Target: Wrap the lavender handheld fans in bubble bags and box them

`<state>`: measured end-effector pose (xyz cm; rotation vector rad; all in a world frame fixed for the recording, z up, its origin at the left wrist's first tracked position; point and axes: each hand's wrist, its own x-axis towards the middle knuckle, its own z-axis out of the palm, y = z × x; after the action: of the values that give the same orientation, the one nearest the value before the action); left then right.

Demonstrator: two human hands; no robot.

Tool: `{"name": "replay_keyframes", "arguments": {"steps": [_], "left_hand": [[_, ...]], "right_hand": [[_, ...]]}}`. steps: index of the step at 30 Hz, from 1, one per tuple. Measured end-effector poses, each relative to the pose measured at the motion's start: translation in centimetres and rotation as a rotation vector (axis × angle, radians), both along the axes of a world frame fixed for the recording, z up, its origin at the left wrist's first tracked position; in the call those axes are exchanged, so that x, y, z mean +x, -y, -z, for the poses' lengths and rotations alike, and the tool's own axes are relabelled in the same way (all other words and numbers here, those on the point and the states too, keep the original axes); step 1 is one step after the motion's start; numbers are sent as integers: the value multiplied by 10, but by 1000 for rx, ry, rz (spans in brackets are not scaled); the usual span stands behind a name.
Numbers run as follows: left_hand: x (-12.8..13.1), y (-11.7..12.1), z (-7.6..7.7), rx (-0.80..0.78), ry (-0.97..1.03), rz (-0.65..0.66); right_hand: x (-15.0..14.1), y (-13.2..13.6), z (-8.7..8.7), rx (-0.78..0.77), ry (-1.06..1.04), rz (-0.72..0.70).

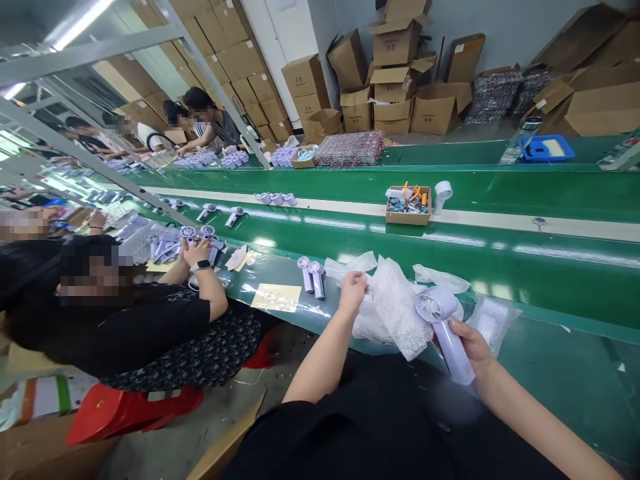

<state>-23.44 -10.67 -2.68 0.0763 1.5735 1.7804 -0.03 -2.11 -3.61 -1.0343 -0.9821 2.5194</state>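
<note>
A lilac handheld fan (453, 350) is in my right hand (473, 343), its round head tilted up to the left. My fingers wrap round its handle just below the head. My left hand (354, 292) has its fingers pinched at the upper left edge of a clear bubble wrap bag (399, 310). That bag stands between my hands, close to the fan head. More crumpled clear packaging (370, 323) lies beneath it. Two more lilac fans (311, 277) rest side by side on the bench left of my left hand.
A wrapped item (493, 323) lies right of my right hand. A yellow paper note (276, 297) is on the bench. A cardboard box of tools (408, 207) and a tape roll (443, 193) stand across the green belt (525, 257). At left a co-worker (150, 313) handles fans.
</note>
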Motion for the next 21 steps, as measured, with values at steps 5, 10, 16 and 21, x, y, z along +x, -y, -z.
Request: {"name": "replay_keyframes", "arguments": {"steps": [5, 10, 16, 21], "left_hand": [[34, 36, -27, -7, -785, 484], [55, 32, -29, -31, -664, 601], [57, 13, -24, -21, -213, 469], [84, 3, -16, 110, -107, 597]], "right_hand": [[-23, -6, -39, -21, 4, 90], [-22, -10, -42, -39, 12, 149], [23, 7, -58, 34, 10, 27], [21, 32, -68, 84, 93, -40]]}}
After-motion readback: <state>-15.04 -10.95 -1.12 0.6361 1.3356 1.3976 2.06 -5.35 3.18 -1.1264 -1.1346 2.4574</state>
